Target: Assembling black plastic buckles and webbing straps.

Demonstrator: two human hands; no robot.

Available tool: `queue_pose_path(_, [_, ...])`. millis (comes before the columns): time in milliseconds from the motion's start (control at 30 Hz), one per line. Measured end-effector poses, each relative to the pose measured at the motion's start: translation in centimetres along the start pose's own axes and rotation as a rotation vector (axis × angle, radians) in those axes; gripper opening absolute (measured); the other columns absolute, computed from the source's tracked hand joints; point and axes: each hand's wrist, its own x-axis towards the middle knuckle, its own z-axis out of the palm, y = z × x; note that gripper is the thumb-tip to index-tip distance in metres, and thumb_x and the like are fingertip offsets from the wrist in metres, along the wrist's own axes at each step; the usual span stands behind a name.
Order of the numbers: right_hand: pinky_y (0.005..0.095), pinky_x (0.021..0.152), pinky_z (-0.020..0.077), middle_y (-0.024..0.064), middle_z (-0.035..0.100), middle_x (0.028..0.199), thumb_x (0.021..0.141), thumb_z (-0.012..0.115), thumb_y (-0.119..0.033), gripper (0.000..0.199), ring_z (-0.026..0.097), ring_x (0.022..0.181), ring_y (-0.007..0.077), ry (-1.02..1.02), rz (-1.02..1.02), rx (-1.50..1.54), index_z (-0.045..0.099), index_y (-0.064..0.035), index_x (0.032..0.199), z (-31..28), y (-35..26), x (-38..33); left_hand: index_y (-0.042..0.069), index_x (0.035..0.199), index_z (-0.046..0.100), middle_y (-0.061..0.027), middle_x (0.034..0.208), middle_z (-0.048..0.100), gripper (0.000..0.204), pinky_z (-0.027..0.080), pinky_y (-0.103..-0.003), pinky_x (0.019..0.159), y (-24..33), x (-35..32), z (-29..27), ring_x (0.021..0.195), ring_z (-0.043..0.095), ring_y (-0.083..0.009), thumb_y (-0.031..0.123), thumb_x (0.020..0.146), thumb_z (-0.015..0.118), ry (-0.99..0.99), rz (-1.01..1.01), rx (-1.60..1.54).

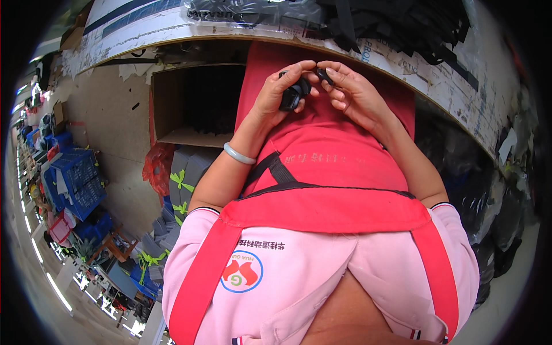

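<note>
Two bare hands meet above a red fabric apron (322, 149), just below the curved edge of a white worktable (402, 63). Left hand (276, 95), with a pale green bangle (238, 153) on its wrist, is curled around a small black plastic part (290, 96), thumb and fingers closed on it. Right hand (353, 92) pinches a smaller black piece (324, 75) between thumb and forefinger, held just beside the top of the larger part; whether the two pieces touch cannot be told. Both pieces lie near the table edge, over the apron. Black straps in clear plastic bags (368, 20) are heaped on the tabletop beyond the hands. Left of the apron, under the table, stands an open brown cardboard box (172, 103); farther left of it, blue plastic crates (77, 178) rest on the floor. Below the apron bib, a pink collared shirt (322, 270) fills the lower view.
</note>
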Motion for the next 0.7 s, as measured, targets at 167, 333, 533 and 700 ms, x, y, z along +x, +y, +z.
queue_pose_path(167, [0.0171, 0.052, 0.0416, 0.002, 0.057, 0.083, 0.098, 0.054, -0.016, 0.025, 0.047, 0.059, 0.0042, -0.03, 0.009, 0.009, 0.052, -0.0043, 0.121, -0.2, 0.1, 0.0, 0.001, 0.12, 0.056, -0.0125, 0.103, 0.064, 0.043, 0.048, -0.023, 0.046, 0.1, 0.3, -1.0, 0.083, 0.065, -0.0208, 0.038, 0.099, 0.047, -0.136, -0.088, -0.282])
queue_pose_path(333, [0.0169, 0.052, 0.0417, 0.0024, 0.056, 0.085, 0.098, 0.053, -0.015, 0.026, 0.047, 0.061, 0.0045, -0.007, 0.013, 0.025, 0.052, -0.0043, 0.121, -0.5, 0.2, 0.3, 0.003, 0.122, 0.056, -0.0094, 0.101, 0.064, 0.033, 0.043, -0.021, 0.043, 0.0, 0.1, -0.2, 0.074, 0.063, -0.0167, 0.024, 0.097, 0.053, 0.012, -0.133, -0.159])
queue_pose_path(533, [0.0172, 0.054, 0.0424, 0.002, 0.055, 0.087, 0.099, 0.051, -0.012, 0.026, 0.047, 0.062, 0.0039, -0.083, 0.056, 0.095, 0.05, -0.0058, 0.123, -1.0, 1.0, 0.4, 0.004, 0.124, 0.06, -0.0014, 0.086, 0.064, 0.036, 0.037, -0.018, 0.041, -0.1, -0.7, 1.8, 0.056, 0.049, -0.0052, 0.004, 0.088, 0.065, 0.068, 0.108, 0.171])
queue_pose_path(700, [0.0188, 0.053, 0.0449, 0.0013, 0.054, 0.082, 0.101, 0.047, -0.016, 0.025, 0.049, 0.06, 0.0051, -0.01, 0.065, -0.052, 0.049, -0.0064, 0.123, -0.8, 1.8, 0.1, 0.004, 0.118, 0.061, -0.0023, 0.083, 0.062, 0.027, 0.034, -0.017, 0.042, -0.6, -0.3, 0.8, 0.056, 0.047, -0.0056, 0.006, 0.091, 0.061, 0.014, -0.076, 0.12])
